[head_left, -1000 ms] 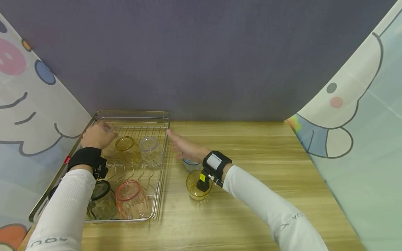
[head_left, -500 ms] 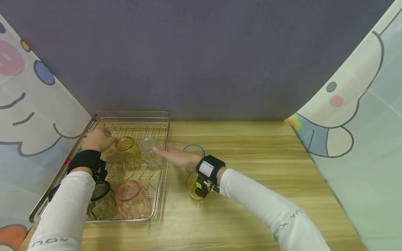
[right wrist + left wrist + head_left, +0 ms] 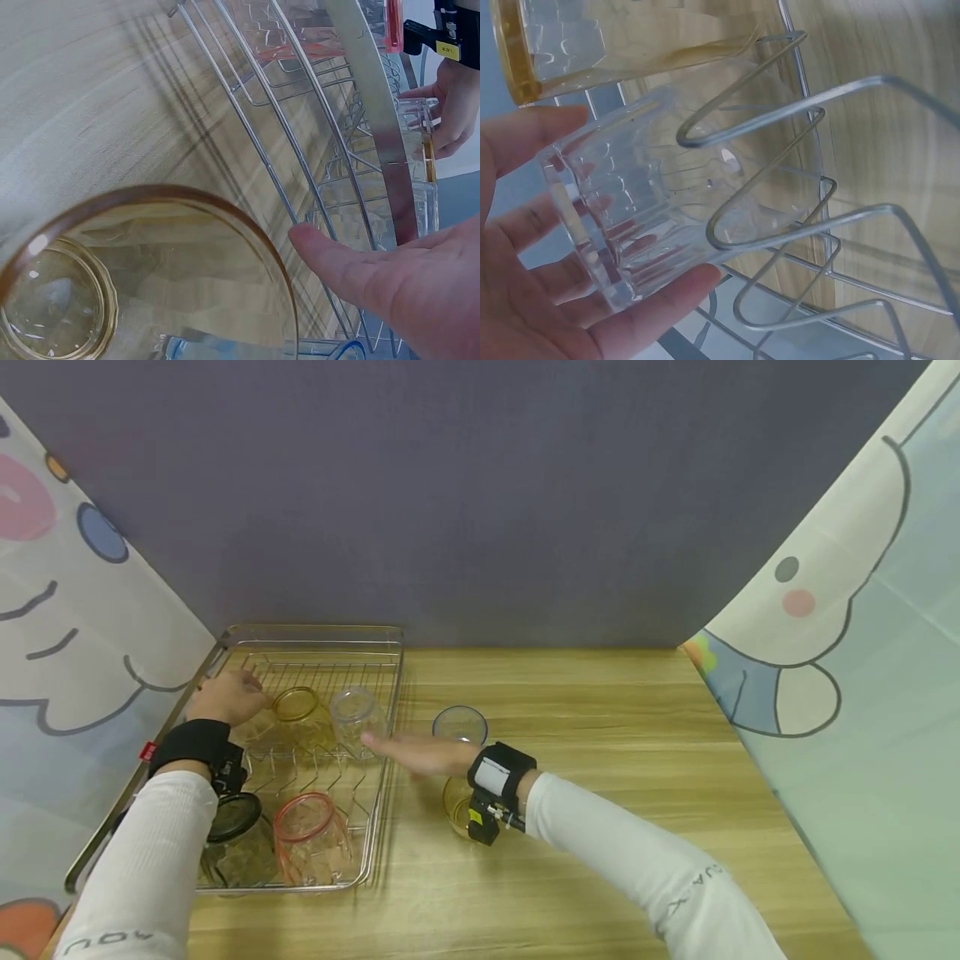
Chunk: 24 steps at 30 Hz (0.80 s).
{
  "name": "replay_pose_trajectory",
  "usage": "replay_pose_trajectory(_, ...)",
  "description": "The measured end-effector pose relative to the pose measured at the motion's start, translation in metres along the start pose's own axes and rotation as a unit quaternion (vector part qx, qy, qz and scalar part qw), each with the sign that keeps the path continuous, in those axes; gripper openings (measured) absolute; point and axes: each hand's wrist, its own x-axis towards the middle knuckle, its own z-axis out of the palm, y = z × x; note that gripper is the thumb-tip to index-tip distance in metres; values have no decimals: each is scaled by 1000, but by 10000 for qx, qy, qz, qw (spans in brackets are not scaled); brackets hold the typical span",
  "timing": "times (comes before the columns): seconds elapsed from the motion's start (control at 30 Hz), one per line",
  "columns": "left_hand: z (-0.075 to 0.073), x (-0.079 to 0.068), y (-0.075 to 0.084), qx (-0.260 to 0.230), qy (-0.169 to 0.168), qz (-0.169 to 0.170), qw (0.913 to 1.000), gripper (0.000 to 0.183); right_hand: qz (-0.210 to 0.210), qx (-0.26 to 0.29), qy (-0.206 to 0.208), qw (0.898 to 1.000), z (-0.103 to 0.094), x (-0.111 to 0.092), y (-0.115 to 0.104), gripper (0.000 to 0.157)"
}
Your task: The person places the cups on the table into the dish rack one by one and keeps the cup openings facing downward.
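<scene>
And there's the clear, faceted glass tumbler [image 3: 630, 195] in the silver wire rack [image 3: 330, 887], left hand [image 3: 228, 697] curled round it, long axis running out from that palm, the straight-fingered, unladen right hand [image 3: 420, 753] well off rightward.

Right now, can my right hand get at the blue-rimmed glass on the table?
Probably yes: your right hand looks empty and close to the blue-rimmed glass, which stands outside the rack, and nothing visible lies between them.

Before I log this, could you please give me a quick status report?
Left hand around clear glass in wire rack. Right hand empty, beside rack. Amber glass and rack wires close alongside.
</scene>
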Motion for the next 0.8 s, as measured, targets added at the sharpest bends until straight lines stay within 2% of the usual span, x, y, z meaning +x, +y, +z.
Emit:
replay_pose_trajectory(0.4,-2,-2,2,163,-236,27,9996,50,-28,-83,-62,9999,1,-1,3,81)
replay_pose_trajectory(0.7,-5,-1,-1,278,-506,51,9983,53,-185,-133,-171,9996,1,-2,4,74)
replay_pose_trajectory(0.8,-5,-1,-2,310,-498,82,9982,53,-219,-184,-215,9994,1,-2,5,73)
